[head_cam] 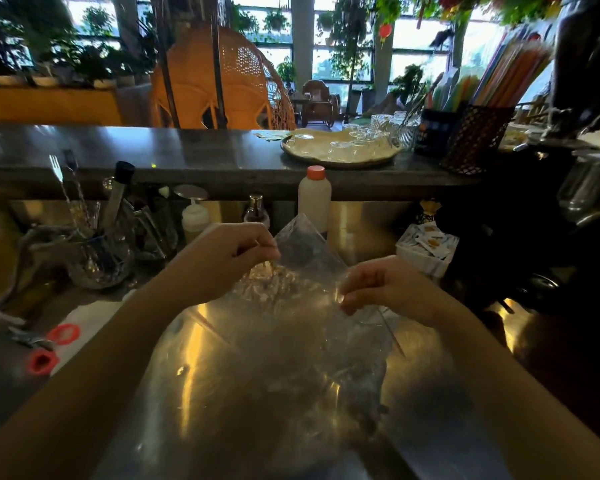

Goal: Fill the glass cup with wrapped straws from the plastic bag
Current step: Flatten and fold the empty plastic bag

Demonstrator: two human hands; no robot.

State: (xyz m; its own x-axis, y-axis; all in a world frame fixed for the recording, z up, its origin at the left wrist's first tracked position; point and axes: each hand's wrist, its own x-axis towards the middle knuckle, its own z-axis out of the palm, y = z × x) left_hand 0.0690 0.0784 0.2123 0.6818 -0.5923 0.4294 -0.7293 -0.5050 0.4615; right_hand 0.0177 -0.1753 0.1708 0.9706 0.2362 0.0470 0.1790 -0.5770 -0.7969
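Observation:
A large clear plastic bag [291, 358] lies on the steel counter in front of me, blurred, with thin wrapped straws [390, 336] faintly showing inside. My left hand [222, 261] pinches the bag's upper edge at its far left. My right hand [381, 289] pinches the edge at the right, so the mouth is held between both hands. A glass cup [260, 275] seems to stand just behind the bag below my left hand, mostly hidden by the plastic.
Scissors with red handles [49, 348] lie at the left on a white cloth. Glass jars with utensils [97, 251], squeeze bottles [194, 218] and a white bottle [314, 199] line the back. A box of sachets [426, 249] is right; a dark machine [534, 220] beyond.

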